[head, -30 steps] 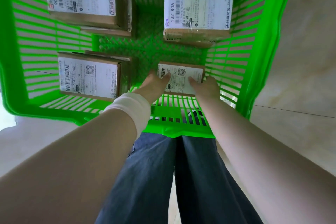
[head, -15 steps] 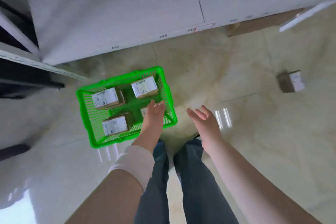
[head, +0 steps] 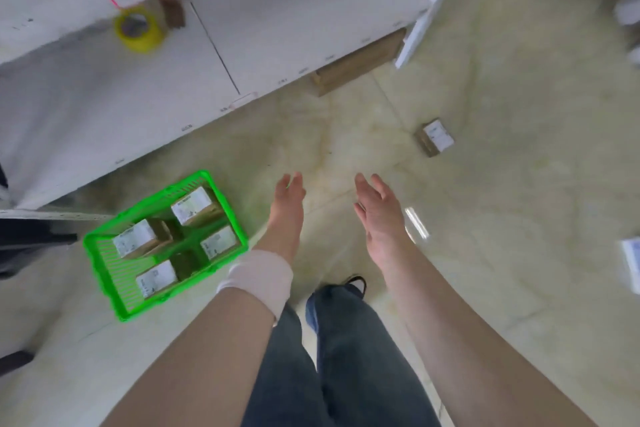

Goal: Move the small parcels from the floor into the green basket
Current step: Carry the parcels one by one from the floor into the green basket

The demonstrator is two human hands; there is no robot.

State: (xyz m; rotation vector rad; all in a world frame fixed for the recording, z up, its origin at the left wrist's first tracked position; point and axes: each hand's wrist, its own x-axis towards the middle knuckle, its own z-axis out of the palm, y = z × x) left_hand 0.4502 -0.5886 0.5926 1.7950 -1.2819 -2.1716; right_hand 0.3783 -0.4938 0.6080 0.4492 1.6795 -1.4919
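The green basket stands on the floor at the lower left and holds several small brown parcels with white labels, one of them the parcel at its near right corner. Another small parcel lies on the floor further off to the right. My left hand and my right hand hang over the bare floor right of the basket. Both have straight fingers and hold nothing.
A white shelf runs across the top, carrying a yellow tape roll. A brown box sits beneath its edge by a white leg. A white item shows at the right edge. My legs are below.
I let go of the parcel in the basket and stood up. The view pulled back and swung right, and both hands came away from the basket, now empty over the floor.
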